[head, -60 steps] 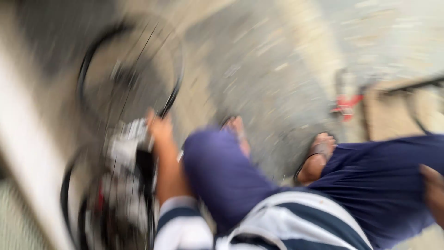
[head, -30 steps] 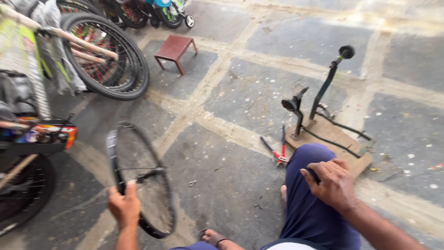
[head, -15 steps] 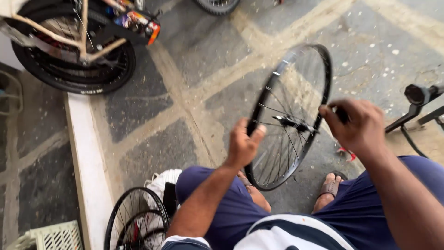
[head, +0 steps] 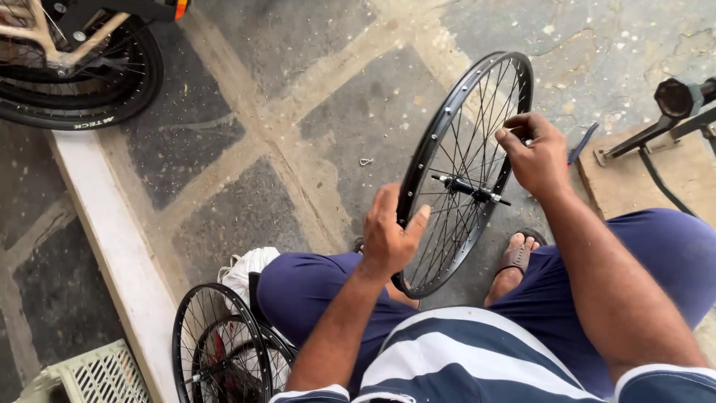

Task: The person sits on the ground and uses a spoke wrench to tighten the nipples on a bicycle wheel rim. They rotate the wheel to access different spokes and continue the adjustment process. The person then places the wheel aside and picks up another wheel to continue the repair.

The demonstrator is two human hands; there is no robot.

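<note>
A black spoked bicycle wheel rim (head: 440,142) stands upright between my knees, its hub and axle (head: 468,189) in the middle. My left hand (head: 388,237) grips the rim's near edge with the thumb on the inner side. My right hand (head: 531,153) is at the far side of the rim, fingers pinched on a spoke near the rim; whether a small tool is in them I cannot tell. I sit with blue-trousered legs (head: 313,287) apart and a sandalled foot (head: 514,257) behind the wheel.
Two more spoked wheels (head: 216,351) lean at my lower left by a white cloth (head: 246,269). A white kerb (head: 112,239) runs along the left. A tyred bicycle wheel (head: 82,82) is at top left, a metal stand on a board (head: 671,112) at right, a pale crate (head: 82,377) bottom left.
The wheel was carried from the left floor to in front of me and stood upright. My right hand shifted from the hub area up to the far rim; the view steadied.
</note>
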